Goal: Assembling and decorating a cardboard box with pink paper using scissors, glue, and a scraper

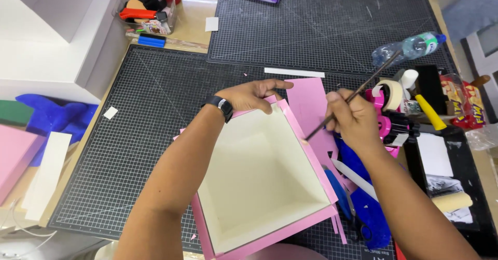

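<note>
Box (259, 182), open, cream inside with pink edging, sits on the cutting mat (150, 135) between both forearms. Left hand (249, 95) grips its far rim, fingers curled over the edge. Right hand (353, 119) just beside the right wall, fingers pinched around a thin brush (358, 91), tip touching that rim. Beyond: pink paper (308, 102), tape roll (389, 93), plastic bottle (410, 47).

The left hand (251, 95), a black watch (222, 106) on its wrist, grips the far rim of an open pink box (311, 156) with a cream inside; the right hand (351, 119) holds a thin dark brush (358, 91), its tip touching the box's right rim; pink paper (307, 100) lies beyond on the black cutting mat (155, 115); a plastic bottle (410, 47) lies near tape rolls (390, 95).
</note>
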